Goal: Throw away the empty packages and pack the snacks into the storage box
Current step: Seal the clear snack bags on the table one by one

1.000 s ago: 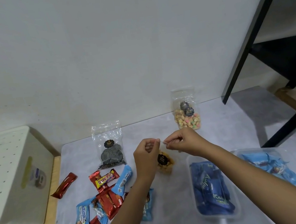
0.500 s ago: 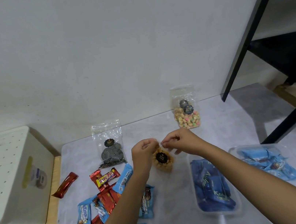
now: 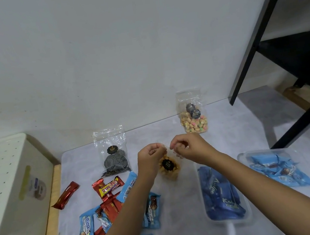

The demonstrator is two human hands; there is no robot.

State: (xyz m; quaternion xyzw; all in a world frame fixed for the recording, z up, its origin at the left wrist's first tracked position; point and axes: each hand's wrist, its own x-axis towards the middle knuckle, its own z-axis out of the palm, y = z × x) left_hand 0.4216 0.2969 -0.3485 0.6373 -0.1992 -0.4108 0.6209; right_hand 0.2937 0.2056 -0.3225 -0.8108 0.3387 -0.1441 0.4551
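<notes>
My left hand [image 3: 150,158] and my right hand [image 3: 191,148] pinch the top edge of a small clear bag of golden-brown snacks [image 3: 168,167], which hangs between them over the grey mat. A clear storage box [image 3: 247,215] packed with blue snack packs stands right of it, with its clear lid [image 3: 242,155] holding more blue packs farther right. Loose red and blue snack bars [image 3: 110,202] lie at the left. A clear bag of black spiral snacks [image 3: 114,159] and a bag of pastel puffs [image 3: 193,118] stand by the wall.
A white perforated bin [image 3: 10,191] sits at the left on the wooden floor. One red bar [image 3: 66,195] lies alone near the mat's left edge. A black metal shelf frame [image 3: 271,39] stands at the right, its legs on the mat.
Both hands have drawn closer together at the top of the small snack bag, and the bag has shifted slightly away from me. Nothing else has moved.
</notes>
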